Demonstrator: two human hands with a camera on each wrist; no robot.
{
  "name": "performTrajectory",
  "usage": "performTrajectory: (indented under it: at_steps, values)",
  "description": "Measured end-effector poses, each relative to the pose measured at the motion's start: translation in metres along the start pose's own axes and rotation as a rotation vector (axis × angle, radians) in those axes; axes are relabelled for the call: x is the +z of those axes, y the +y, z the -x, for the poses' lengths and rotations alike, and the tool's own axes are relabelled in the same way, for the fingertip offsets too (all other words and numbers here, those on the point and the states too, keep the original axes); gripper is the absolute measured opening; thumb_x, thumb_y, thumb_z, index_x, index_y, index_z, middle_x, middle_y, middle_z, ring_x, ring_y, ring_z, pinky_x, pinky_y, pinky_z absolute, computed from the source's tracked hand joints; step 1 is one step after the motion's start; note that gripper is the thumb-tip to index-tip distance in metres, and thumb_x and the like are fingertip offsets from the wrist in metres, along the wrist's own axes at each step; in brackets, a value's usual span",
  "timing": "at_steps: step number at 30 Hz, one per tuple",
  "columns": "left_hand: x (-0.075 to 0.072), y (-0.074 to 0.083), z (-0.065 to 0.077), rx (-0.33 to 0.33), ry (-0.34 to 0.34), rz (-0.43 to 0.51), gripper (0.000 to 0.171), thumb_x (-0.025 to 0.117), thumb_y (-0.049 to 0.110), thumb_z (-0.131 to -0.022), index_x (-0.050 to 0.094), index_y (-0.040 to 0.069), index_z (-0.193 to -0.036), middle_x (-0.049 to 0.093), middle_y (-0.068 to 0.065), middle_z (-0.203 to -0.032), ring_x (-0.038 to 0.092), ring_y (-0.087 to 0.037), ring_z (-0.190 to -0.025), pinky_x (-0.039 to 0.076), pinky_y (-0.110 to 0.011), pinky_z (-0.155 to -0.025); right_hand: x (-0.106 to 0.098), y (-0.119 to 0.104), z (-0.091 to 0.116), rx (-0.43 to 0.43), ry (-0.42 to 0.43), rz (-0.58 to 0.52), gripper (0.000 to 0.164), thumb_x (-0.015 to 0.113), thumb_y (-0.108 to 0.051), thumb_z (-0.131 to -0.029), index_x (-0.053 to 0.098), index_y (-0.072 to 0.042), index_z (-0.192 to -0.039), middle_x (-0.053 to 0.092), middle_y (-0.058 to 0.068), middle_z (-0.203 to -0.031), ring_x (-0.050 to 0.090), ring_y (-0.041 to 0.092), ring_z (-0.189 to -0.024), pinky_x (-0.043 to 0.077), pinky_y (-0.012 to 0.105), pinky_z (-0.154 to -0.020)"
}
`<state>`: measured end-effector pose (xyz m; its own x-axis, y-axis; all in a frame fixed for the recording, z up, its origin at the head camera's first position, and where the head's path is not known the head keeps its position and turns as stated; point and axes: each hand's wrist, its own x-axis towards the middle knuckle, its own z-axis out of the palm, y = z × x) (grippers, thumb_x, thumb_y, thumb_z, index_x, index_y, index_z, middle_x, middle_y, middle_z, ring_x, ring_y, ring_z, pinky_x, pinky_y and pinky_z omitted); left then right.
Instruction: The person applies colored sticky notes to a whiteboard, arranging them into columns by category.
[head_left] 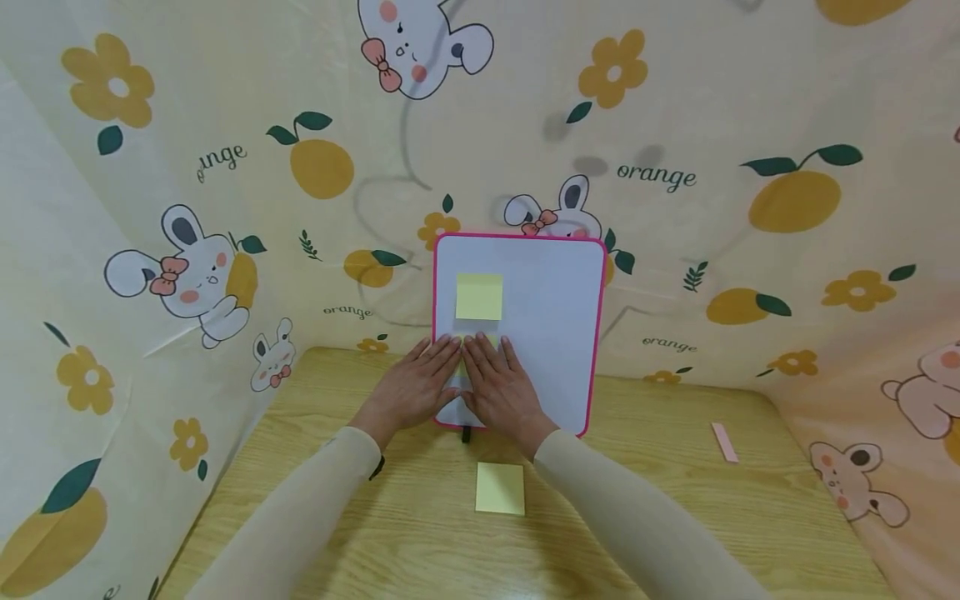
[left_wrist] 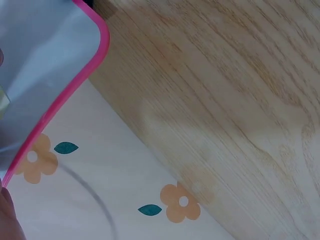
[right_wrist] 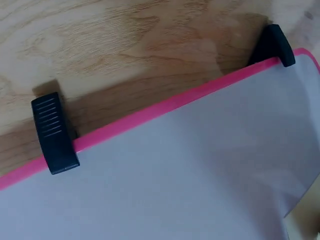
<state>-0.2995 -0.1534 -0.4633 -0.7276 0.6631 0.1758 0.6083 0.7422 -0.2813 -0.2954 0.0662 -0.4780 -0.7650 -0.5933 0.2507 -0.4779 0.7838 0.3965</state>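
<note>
Both left hand (head_left: pixel 412 390) and right hand (head_left: pixel 504 392) flat at frame centre, with straight fingers, gripping nothing, laid over a mostly hidden yellow paper note (head_left: pixel 462 372) on a white rectangular, pink-rimmed board (head_left: pixel 555 333). Just above, an uncovered pale-yellow square paper note (head_left: pixel 479 297); at lower centre, a third pale-yellow square paper note (head_left: pixel 500 489) on the light wood-grain table (head_left: pixel 645 500).

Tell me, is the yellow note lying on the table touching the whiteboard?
Apart. The head view shows a strip of bare table between the yellow note and the bottom of the whiteboard.
</note>
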Motion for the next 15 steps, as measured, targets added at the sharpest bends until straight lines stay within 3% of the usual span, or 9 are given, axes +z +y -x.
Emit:
performTrajectory:
  at_steps: [3, 10, 15]
  values:
    - [0.0, 0.0, 0.0, -0.001, 0.001, -0.002, 0.072, 0.038, 0.051, -0.113, 0.027, 0.005, -0.167, 0.02, -0.01, -0.176, 0.014, -0.027, -0.165, 0.013, -0.047, -0.136, -0.002, 0.001, 0.0, 0.011, -0.04, 0.015, 0.078, 0.04, -0.054, -0.111, 0.018, -0.007, -0.169, 0.012, 0.006, -0.177, 0.005, 0.026, -0.166, 0.004, 0.056, -0.135]
    - [-0.001, 0.001, 0.001, -0.009, -0.02, 0.002, 0.072, 0.036, 0.052, -0.113, 0.026, 0.004, -0.167, 0.019, -0.01, -0.176, 0.014, -0.027, -0.165, 0.014, -0.047, -0.136, 0.001, 0.011, 0.017, 0.112, -0.027, 0.022, 0.078, 0.043, -0.053, -0.111, 0.022, -0.004, -0.168, 0.014, 0.009, -0.177, 0.006, 0.027, -0.166, 0.005, 0.061, -0.134]
    - [0.003, 0.005, -0.002, -0.014, -0.001, 0.016, 0.072, 0.037, 0.051, -0.113, 0.029, 0.002, -0.166, 0.022, -0.012, -0.175, 0.016, -0.028, -0.164, 0.018, -0.048, -0.135, 0.007, 0.013, 0.025, 0.119, -0.027, 0.007, 0.079, 0.042, -0.052, -0.111, 0.019, -0.003, -0.168, 0.012, 0.01, -0.177, 0.004, 0.028, -0.166, 0.003, 0.06, -0.134]
